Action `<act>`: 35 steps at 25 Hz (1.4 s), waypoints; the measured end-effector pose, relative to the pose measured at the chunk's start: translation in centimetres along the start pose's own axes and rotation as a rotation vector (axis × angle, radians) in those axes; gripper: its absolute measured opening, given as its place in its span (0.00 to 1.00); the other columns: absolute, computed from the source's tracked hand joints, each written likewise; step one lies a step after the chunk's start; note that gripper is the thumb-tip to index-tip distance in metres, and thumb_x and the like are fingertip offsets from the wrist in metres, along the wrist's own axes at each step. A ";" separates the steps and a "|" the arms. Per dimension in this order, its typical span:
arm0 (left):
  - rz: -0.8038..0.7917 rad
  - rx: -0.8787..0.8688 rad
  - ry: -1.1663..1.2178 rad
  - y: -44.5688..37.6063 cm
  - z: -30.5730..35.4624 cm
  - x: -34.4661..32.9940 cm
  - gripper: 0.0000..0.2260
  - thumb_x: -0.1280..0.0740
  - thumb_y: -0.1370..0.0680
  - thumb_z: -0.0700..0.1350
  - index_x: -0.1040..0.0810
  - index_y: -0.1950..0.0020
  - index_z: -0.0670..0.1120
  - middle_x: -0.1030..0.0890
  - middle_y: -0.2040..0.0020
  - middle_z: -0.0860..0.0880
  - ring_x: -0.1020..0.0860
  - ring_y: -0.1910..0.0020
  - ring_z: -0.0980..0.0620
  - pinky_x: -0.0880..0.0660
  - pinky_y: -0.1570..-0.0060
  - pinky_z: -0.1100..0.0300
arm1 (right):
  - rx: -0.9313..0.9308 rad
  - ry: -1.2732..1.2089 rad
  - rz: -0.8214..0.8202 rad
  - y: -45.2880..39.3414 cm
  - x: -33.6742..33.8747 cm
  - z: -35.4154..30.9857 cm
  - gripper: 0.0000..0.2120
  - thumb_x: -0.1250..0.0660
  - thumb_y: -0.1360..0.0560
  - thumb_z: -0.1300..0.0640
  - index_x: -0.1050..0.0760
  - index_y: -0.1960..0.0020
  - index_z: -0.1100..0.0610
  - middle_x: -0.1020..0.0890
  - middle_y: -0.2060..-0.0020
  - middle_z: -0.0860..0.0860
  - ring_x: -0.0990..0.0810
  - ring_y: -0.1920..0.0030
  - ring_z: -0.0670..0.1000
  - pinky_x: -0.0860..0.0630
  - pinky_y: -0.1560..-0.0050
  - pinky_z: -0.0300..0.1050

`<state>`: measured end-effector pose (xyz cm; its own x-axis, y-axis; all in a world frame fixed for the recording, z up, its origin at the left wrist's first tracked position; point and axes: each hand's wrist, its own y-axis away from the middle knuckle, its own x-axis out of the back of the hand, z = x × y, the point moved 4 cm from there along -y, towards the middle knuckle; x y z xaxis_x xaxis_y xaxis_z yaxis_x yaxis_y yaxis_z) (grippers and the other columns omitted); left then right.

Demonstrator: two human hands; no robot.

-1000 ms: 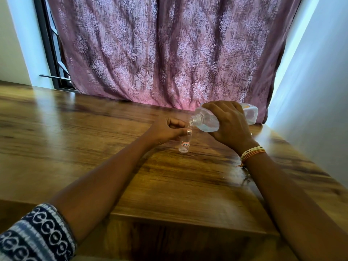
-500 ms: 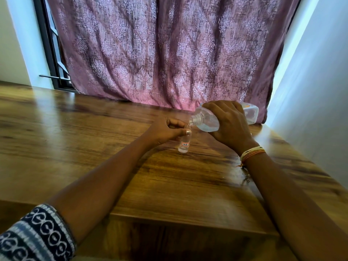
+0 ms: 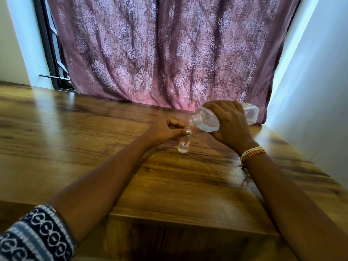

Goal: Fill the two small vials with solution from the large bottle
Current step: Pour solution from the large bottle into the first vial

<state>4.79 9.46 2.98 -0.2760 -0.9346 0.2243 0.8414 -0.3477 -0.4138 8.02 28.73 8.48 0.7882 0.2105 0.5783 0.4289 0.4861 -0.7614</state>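
Note:
A small clear vial with a red-bordered label stands on the wooden table, holding clear liquid. My left hand pinches its neck between thumb and fingers. My right hand grips the large clear bottle, tipped on its side with its open mouth just above the vial's top. The bottle's base sticks out behind my hand. Only one vial is in view.
A purple patterned curtain hangs behind the table's far edge. A pale wall runs along the right side. A dark window frame stands at the back left. The table's front edge is near me.

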 end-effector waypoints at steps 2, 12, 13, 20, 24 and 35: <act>-0.002 -0.007 -0.008 0.0 0.1 0.0 0.06 0.25 0.30 0.39 0.16 0.56 0.49 0.14 0.63 0.57 0.17 0.62 0.61 0.24 0.63 0.70 | 0.001 0.001 0.000 0.0 0.0 0.0 0.24 0.30 0.30 0.42 0.26 0.39 0.52 0.20 0.44 0.50 0.23 0.43 0.54 0.32 0.41 0.53; -0.006 -0.020 -0.018 0.3 0.4 0.1 0.06 0.26 0.30 0.39 0.16 0.56 0.49 0.15 0.65 0.59 0.17 0.63 0.62 0.24 0.64 0.72 | 0.007 0.004 0.008 -0.1 0.0 -0.1 0.23 0.31 0.30 0.42 0.26 0.39 0.52 0.20 0.44 0.50 0.23 0.44 0.54 0.32 0.41 0.53; -0.006 -0.020 -0.012 0.3 0.3 0.1 0.06 0.26 0.30 0.39 0.16 0.57 0.49 0.15 0.65 0.59 0.17 0.63 0.62 0.24 0.64 0.72 | 0.008 0.005 0.012 -0.1 0.0 -0.1 0.23 0.30 0.30 0.42 0.26 0.39 0.52 0.20 0.44 0.50 0.22 0.44 0.54 0.32 0.42 0.53; -0.014 -0.021 -0.010 0.2 0.2 0.1 0.06 0.26 0.29 0.39 0.16 0.55 0.47 0.15 0.63 0.59 0.17 0.63 0.62 0.25 0.64 0.72 | 0.009 0.000 0.012 -0.1 0.1 -0.2 0.24 0.30 0.30 0.42 0.26 0.39 0.53 0.20 0.44 0.51 0.22 0.43 0.55 0.33 0.41 0.53; -0.008 -0.001 0.006 0.1 0.1 0.0 0.06 0.26 0.29 0.37 0.16 0.53 0.44 0.15 0.58 0.58 0.17 0.63 0.62 0.25 0.64 0.72 | 0.008 -0.004 0.009 -0.1 0.1 -0.2 0.24 0.30 0.30 0.42 0.27 0.39 0.53 0.20 0.44 0.51 0.22 0.44 0.55 0.33 0.41 0.54; -0.013 0.002 0.026 -0.2 -0.4 0.1 0.06 0.26 0.30 0.39 0.16 0.56 0.48 0.14 0.63 0.57 0.17 0.62 0.60 0.24 0.63 0.70 | 0.008 0.002 0.014 -0.1 0.1 -0.2 0.24 0.30 0.30 0.42 0.27 0.39 0.52 0.20 0.44 0.51 0.22 0.44 0.54 0.32 0.41 0.53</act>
<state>4.45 9.40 2.72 -0.2985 -0.9317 0.2069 0.8384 -0.3596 -0.4095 8.12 28.55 8.53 0.7948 0.2155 0.5673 0.4146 0.4898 -0.7669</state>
